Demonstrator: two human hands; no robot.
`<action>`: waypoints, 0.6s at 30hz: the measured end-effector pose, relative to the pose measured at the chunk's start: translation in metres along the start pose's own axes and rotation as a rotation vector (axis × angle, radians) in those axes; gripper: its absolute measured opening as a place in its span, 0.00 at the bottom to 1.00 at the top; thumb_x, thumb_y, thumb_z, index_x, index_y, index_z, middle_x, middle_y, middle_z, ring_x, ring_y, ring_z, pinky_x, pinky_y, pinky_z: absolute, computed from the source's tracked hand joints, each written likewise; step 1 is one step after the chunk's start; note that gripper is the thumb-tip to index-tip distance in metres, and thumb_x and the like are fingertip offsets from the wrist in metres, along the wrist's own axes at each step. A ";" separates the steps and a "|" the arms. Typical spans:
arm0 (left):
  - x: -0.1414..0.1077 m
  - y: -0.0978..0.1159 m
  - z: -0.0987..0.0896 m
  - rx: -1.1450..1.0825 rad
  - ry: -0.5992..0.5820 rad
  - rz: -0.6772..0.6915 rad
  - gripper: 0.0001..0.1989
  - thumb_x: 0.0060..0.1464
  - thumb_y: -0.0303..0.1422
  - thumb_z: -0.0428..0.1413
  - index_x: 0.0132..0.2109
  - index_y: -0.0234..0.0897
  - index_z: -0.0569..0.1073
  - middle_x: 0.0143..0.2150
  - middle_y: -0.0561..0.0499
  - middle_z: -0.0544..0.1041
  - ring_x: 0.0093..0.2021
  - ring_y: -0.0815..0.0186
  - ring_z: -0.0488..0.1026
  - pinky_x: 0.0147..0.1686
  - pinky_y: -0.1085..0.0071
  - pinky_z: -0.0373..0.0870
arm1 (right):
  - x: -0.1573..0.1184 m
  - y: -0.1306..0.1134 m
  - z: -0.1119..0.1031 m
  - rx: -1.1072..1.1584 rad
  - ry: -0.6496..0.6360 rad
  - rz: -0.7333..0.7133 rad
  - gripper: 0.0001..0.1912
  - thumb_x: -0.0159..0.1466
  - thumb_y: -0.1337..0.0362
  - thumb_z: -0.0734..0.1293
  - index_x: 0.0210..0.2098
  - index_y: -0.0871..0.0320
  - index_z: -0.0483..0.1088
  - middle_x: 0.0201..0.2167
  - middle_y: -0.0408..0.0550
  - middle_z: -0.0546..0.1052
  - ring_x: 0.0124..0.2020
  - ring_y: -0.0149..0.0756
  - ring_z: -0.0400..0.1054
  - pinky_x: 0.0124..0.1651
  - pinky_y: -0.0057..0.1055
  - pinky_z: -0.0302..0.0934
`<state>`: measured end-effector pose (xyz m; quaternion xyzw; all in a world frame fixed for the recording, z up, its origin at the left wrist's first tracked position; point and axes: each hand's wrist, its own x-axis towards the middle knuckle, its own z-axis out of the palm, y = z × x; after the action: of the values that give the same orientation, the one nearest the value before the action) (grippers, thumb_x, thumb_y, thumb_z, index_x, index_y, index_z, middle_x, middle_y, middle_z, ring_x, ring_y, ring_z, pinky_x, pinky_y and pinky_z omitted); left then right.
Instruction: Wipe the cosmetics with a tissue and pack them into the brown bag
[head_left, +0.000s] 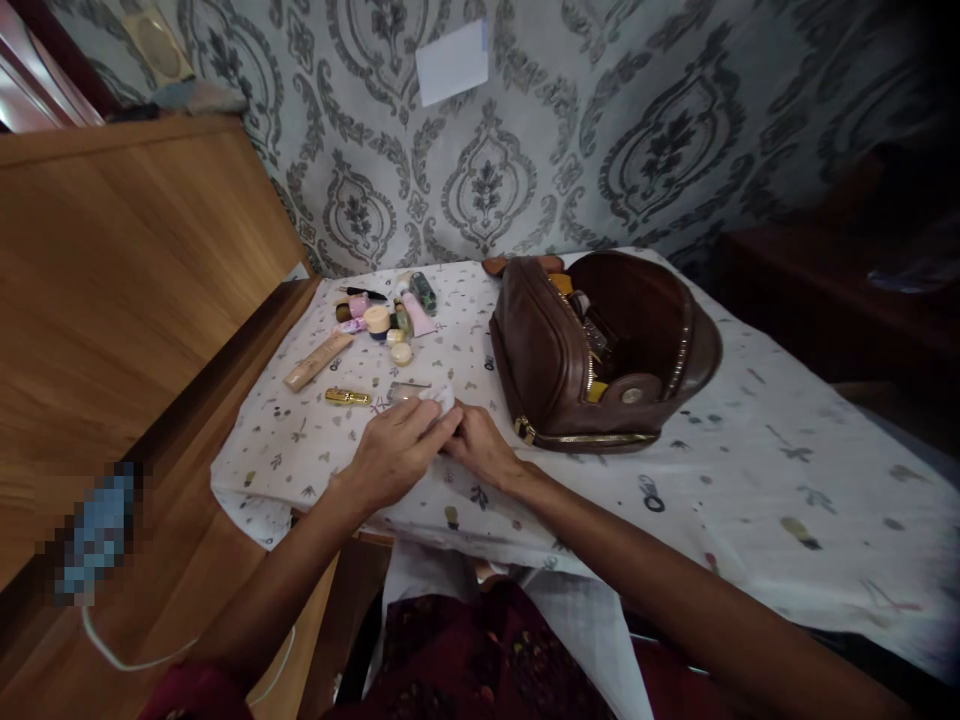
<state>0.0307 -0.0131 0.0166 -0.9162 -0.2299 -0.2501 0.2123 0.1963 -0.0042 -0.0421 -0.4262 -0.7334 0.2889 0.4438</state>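
Note:
My left hand (pixel 397 450) is closed, with its fingers pressed around a white tissue or thin cloth (pixel 444 397). My right hand (pixel 480 442) meets it from the right, fingers curled; what they grip is hidden behind the left fingers. Just beyond the left knuckles lies a clear, flat case or bottle (pixel 407 391), partly covered by the hand. A gold tube (pixel 348 397) rests to the left, apart from the hands. To the right stands an open brown leather bag (pixel 547 350), with a zip and several items inside.
Several cosmetics lie at the back left: a beige tube (pixel 319 362), a pink tube (pixel 418 314), a cream jar (pixel 377 321) and a small round pot (pixel 402 353). They share a patterned white tablecloth (pixel 720 530). A wooden panel (pixel 127 250) borders the left.

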 end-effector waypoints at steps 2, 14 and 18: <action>0.008 0.001 0.000 0.016 -0.026 0.050 0.14 0.67 0.27 0.45 0.54 0.33 0.71 0.42 0.44 0.75 0.40 0.61 0.70 0.38 0.66 0.70 | 0.000 0.003 0.000 -0.035 0.008 0.010 0.04 0.60 0.65 0.63 0.33 0.59 0.68 0.28 0.45 0.74 0.29 0.35 0.65 0.35 0.29 0.59; 0.011 -0.017 -0.019 -0.396 -0.234 0.087 0.21 0.66 0.27 0.45 0.65 0.32 0.60 0.61 0.39 0.69 0.67 0.56 0.59 0.61 0.53 0.68 | 0.001 0.010 0.006 -0.109 -0.037 0.039 0.04 0.56 0.68 0.66 0.33 0.61 0.71 0.31 0.49 0.76 0.32 0.39 0.69 0.35 0.31 0.62; 0.013 -0.027 -0.012 -0.174 -0.371 0.151 0.21 0.66 0.27 0.45 0.64 0.31 0.60 0.60 0.38 0.70 0.66 0.51 0.60 0.54 0.56 0.74 | 0.002 0.009 0.007 -0.043 -0.041 0.072 0.05 0.56 0.66 0.67 0.33 0.60 0.70 0.28 0.45 0.74 0.29 0.36 0.68 0.31 0.28 0.59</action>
<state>0.0220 0.0071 0.0404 -0.9761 -0.1735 -0.0794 0.1045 0.1927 0.0020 -0.0519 -0.4556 -0.7328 0.2974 0.4087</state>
